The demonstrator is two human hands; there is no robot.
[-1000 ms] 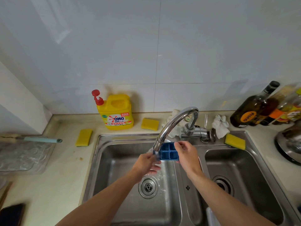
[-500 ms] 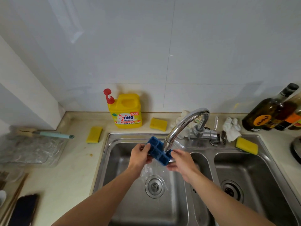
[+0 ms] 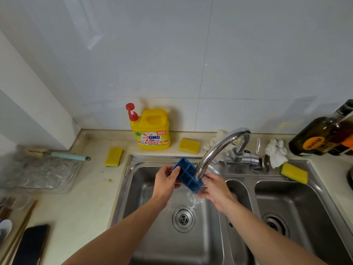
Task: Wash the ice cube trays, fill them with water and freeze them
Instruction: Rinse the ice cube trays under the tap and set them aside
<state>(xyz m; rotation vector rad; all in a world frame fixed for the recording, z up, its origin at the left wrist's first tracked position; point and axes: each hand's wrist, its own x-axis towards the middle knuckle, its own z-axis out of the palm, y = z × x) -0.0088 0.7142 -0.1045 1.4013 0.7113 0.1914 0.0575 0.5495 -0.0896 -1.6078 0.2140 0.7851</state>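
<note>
Blue ice cube tray (image 3: 186, 175) held tilted under the tap (image 3: 219, 148), over the left basin of the sink (image 3: 156, 236).

Small, with a grid of square cells, the tray sheds water off its low end. It looks light and fairly stiff, but wet and probably slippery, so its short ends seem the surest hold. The left hand (image 3: 165, 181) pinches the upper end, thumb on the rim. The right hand (image 3: 214, 188) cups the lower end from beneath, fingers curled to it. A yellow detergent bottle (image 3: 150, 131) stands on the desk (image 3: 82, 203) behind.
</note>
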